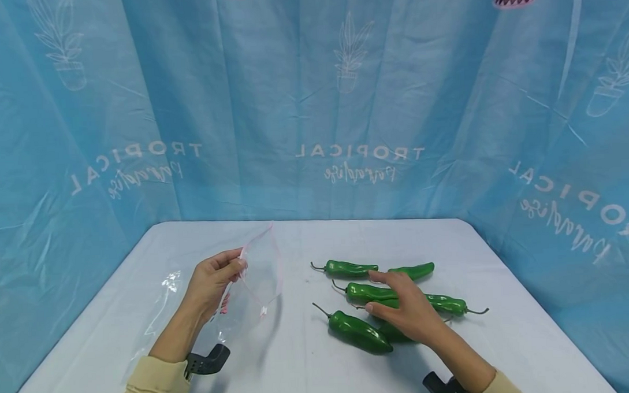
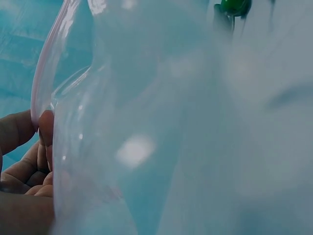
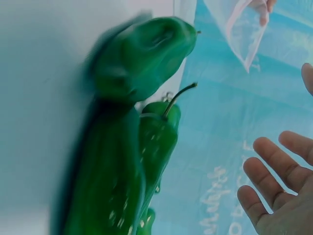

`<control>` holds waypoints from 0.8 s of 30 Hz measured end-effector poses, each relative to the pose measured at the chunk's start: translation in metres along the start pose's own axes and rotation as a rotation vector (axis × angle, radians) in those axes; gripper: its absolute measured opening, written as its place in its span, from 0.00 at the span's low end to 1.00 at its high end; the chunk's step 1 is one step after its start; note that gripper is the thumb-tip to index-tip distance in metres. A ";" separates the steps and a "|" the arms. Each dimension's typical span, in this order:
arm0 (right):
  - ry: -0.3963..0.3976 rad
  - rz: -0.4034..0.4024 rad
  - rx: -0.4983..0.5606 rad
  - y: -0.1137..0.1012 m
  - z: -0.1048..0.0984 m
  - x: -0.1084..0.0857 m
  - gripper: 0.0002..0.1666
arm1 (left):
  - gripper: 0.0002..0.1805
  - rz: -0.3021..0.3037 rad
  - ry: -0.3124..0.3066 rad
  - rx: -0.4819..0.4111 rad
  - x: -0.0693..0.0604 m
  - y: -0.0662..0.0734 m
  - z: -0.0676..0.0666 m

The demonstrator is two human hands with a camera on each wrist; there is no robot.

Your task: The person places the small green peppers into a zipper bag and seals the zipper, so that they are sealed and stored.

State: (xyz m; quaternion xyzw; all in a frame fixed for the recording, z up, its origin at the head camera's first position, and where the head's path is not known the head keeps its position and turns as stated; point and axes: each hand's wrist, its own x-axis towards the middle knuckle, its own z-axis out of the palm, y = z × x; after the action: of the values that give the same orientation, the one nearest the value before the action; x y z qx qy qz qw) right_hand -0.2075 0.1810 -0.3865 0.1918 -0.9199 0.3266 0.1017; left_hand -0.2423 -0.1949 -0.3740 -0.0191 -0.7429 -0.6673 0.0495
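A clear plastic bag with a pink-edged mouth [image 1: 279, 267] is pinched at its rim by my left hand [image 1: 210, 281], and its mouth hangs spread apart. The left wrist view shows thumb and fingers on the edge of the bag [image 2: 122, 122]. My right hand [image 1: 409, 309] hovers over several green peppers [image 1: 358, 332] with its fingers spread, holding nothing. In the right wrist view the peppers [image 3: 105, 166] lie beside the open right hand [image 3: 283, 186]. Whether a fingertip touches a pepper cannot be told.
The white table [image 1: 310, 370] has a blue printed curtain [image 1: 270, 105] behind it and along both sides. The lower part of the bag spreads under and around the left forearm. All the peppers lie on the table's right half.
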 end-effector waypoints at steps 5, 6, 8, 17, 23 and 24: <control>0.022 -0.012 -0.015 0.014 -0.006 -0.008 0.37 | 0.28 0.019 -0.018 -0.024 0.001 0.003 0.000; 0.024 -0.011 -0.023 0.017 -0.008 -0.009 0.37 | 0.28 0.023 -0.021 -0.031 0.001 0.003 0.000; 0.022 0.002 -0.024 0.023 -0.010 -0.013 0.37 | 0.27 0.030 -0.025 -0.042 0.002 0.004 0.000; -0.039 0.111 -0.048 0.048 -0.020 -0.027 0.37 | 0.23 0.034 -0.038 -0.093 0.003 0.008 0.000; -0.040 0.138 -0.090 0.059 -0.021 -0.033 0.37 | 0.23 0.036 -0.048 -0.129 0.005 0.012 0.000; -0.045 0.145 -0.095 0.060 -0.021 -0.034 0.37 | 0.24 0.035 -0.049 -0.134 0.005 0.013 0.000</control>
State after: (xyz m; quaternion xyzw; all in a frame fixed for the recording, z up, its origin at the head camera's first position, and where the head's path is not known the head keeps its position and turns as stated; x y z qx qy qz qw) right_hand -0.2008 0.2471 -0.4144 0.1268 -0.9478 0.2849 0.0661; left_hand -0.2459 -0.1936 -0.3610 -0.0519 -0.6971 -0.7139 0.0415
